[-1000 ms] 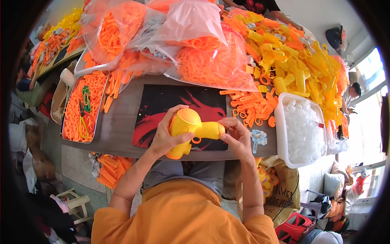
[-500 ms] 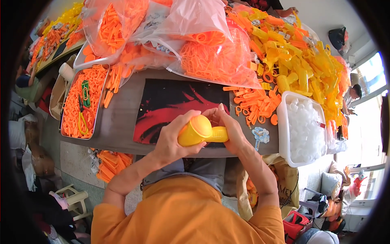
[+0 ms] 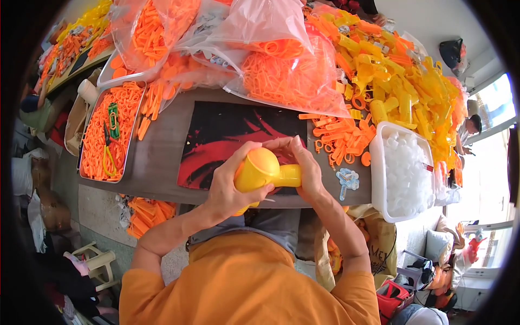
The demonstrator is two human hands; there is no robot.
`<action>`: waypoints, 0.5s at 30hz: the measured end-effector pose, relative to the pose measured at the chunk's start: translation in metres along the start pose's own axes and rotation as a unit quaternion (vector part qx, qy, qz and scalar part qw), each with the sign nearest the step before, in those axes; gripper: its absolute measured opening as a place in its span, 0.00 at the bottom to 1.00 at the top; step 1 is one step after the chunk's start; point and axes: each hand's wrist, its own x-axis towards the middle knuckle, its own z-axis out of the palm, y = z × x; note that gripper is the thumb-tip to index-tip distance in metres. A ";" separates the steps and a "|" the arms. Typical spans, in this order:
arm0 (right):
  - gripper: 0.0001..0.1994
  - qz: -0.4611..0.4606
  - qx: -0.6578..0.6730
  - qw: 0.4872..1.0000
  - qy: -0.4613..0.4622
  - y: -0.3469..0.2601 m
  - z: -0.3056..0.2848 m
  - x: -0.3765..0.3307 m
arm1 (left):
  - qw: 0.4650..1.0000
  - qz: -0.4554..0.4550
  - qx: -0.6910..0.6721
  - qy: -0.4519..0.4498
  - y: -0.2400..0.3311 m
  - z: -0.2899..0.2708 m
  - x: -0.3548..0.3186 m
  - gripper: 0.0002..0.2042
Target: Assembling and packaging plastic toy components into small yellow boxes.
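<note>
My left hand (image 3: 224,187) wraps round the wide body of a yellow plastic toy part (image 3: 253,176), which has a rounded orange-yellow end and a short tube sticking out to the right. Around that tube, the fingers of my right hand (image 3: 310,173) are closed. Some yellow-orange plastic shows below my left thumb; whether it belongs to the same piece I cannot tell. The part is held above the near edge of a black and red mat (image 3: 208,157) on the grey table (image 3: 151,162).
A tray of small orange pieces (image 3: 98,146) with pliers (image 3: 111,154) sits left. Bags of orange parts (image 3: 287,76) line the back. To the right are loose orange pieces (image 3: 344,138), a heap of yellow parts (image 3: 395,81) and a white bin (image 3: 382,184) of translucent caps.
The toy part has turned in my hands, its rounded end tipping upward. More yellow-orange plastic now shows beneath my left hand. Both hands have shifted only slightly.
</note>
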 end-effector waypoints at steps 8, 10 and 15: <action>0.23 0.024 -0.306 0.943 0.125 0.011 -0.004 -0.037 | 0.909 0.328 0.218 -0.136 -0.019 -0.025 0.016 0.34; 0.12 -0.358 -0.536 0.750 0.148 0.029 -0.009 -0.047 | 0.998 0.011 0.007 0.063 -0.036 -0.007 0.001 0.36; 0.13 -0.271 -0.479 0.832 0.074 0.036 0.001 -0.064 | 0.769 -0.396 -0.501 -0.011 -0.030 -0.006 -0.011 0.26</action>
